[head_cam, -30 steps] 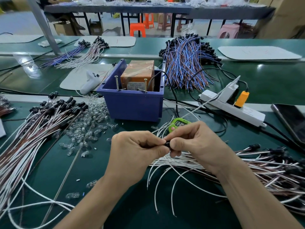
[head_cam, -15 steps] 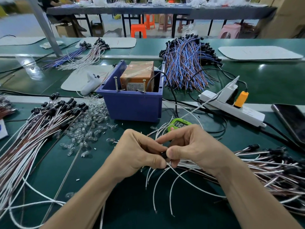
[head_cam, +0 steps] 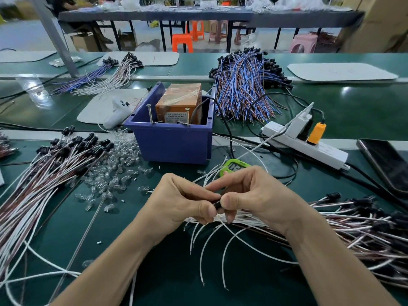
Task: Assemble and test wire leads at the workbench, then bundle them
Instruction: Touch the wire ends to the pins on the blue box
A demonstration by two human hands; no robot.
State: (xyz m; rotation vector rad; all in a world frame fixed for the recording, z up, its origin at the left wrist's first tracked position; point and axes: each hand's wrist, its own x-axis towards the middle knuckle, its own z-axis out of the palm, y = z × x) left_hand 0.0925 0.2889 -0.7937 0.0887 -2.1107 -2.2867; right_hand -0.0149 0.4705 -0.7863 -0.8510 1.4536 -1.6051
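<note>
My left hand [head_cam: 181, 199] and my right hand [head_cam: 254, 195] meet at the middle of the green bench. Between thumbs and fingers both pinch one small black socket [head_cam: 217, 204] of a wire lead. Its white wires [head_cam: 220, 239] hang down below my hands. A pile of white and brown leads with black sockets [head_cam: 364, 219] lies to the right. A second such pile [head_cam: 44, 184] fans out at the left. Small clear bulbs [head_cam: 112, 171] are scattered left of my hands.
A blue bin [head_cam: 174, 142] holding an orange box [head_cam: 180, 102] stands behind my hands, with a green timer [head_cam: 235, 166] before it. A white power strip [head_cam: 309, 144] and a dark phone [head_cam: 386, 162] lie at the right. Blue-brown leads [head_cam: 242, 87] are heaped behind.
Both hands have dropped slightly toward me and kept pinching the same socket. My right fingers have shifted around it. The wire piles have not moved.
</note>
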